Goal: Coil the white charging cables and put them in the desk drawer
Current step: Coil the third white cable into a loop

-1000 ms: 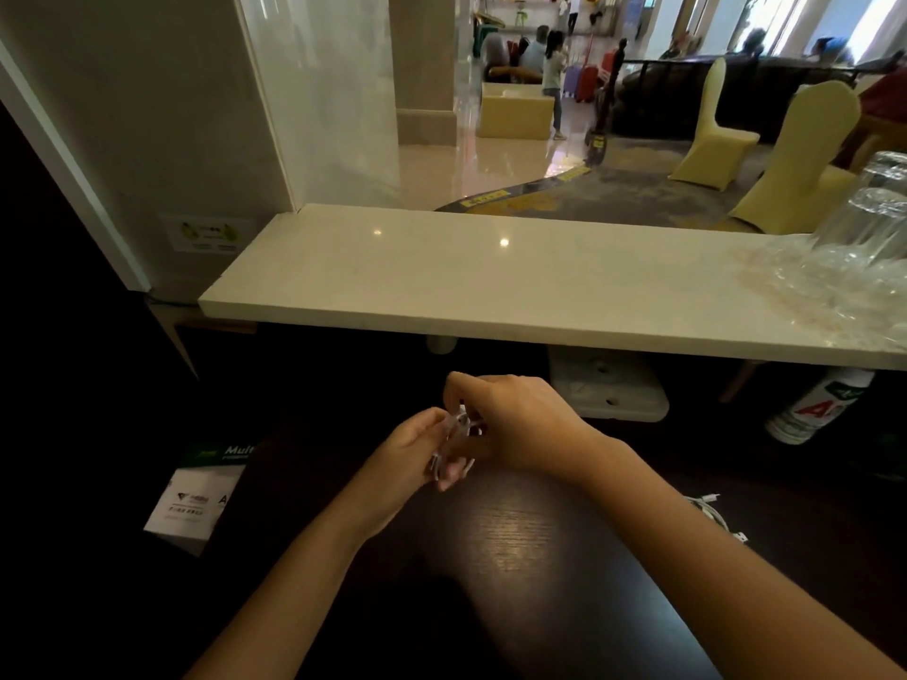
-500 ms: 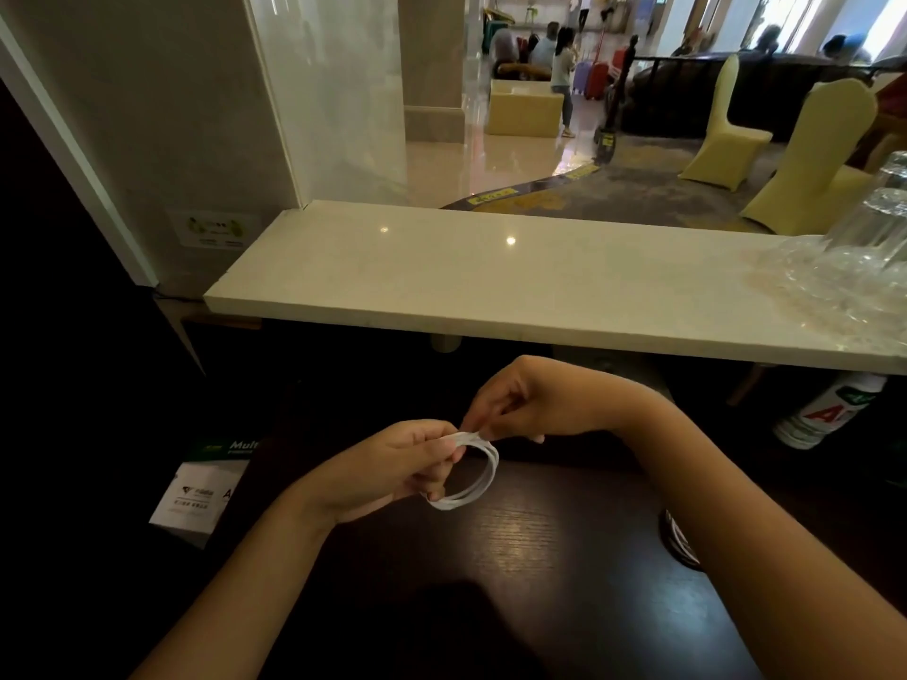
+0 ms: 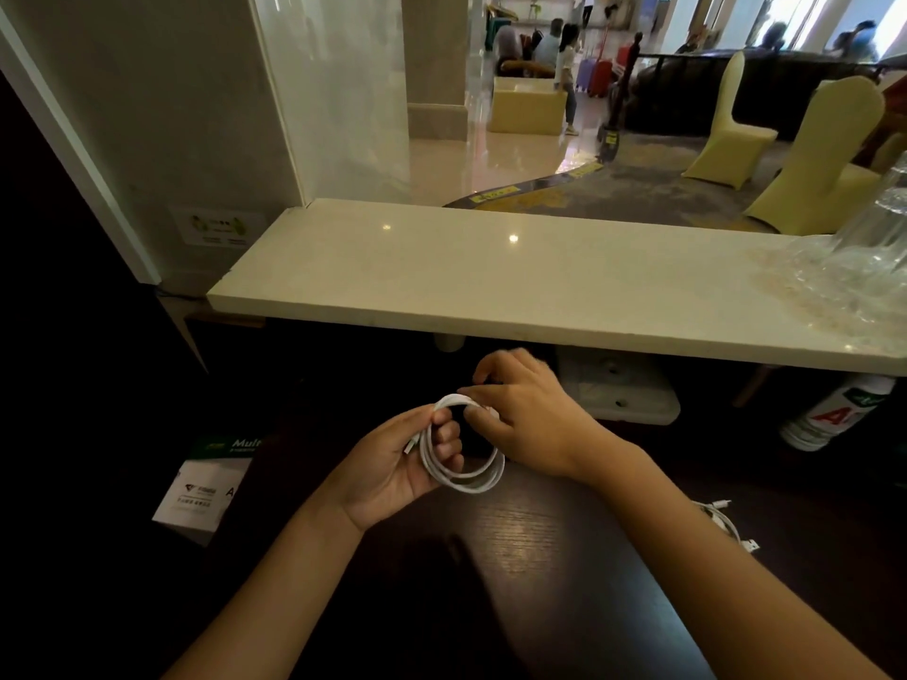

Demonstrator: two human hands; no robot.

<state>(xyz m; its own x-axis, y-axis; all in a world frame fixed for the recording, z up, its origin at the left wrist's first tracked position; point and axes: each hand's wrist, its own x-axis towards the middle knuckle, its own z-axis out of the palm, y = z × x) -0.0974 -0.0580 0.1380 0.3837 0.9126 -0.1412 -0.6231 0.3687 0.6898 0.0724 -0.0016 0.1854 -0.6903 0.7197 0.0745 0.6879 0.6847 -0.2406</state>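
Surface point(image 3: 540, 542): dark wood grain, nearest the camera, under both forearms.
Left hand point(image 3: 392, 466): palm up at centre frame, fingers curled and clamped on the left side of the coil.
Coil point(image 3: 464, 478): white cable wound in several loops, held above the surface between the two hands; a plug end shows against the left palm.
Right hand point(image 3: 530, 419): at 1 o'clock from the left hand, palm down, fingertips pinched on the top of the coil.
Second cable point(image 3: 726, 525): white, loose on the surface at 3 o'clock from the coil, well apart from it, beside the right forearm.
Box point(image 3: 206, 488): white and green, at 9 o'clock from the hands, lower than the surface.
Bottle point(image 3: 834, 414): white with red lettering, lying at 2 o'clock, under the ledge.
Ledge point(image 3: 491, 282): pale stone, beyond the hands.
Glasses point(image 3: 873, 247): clear, on the ledge's right end.
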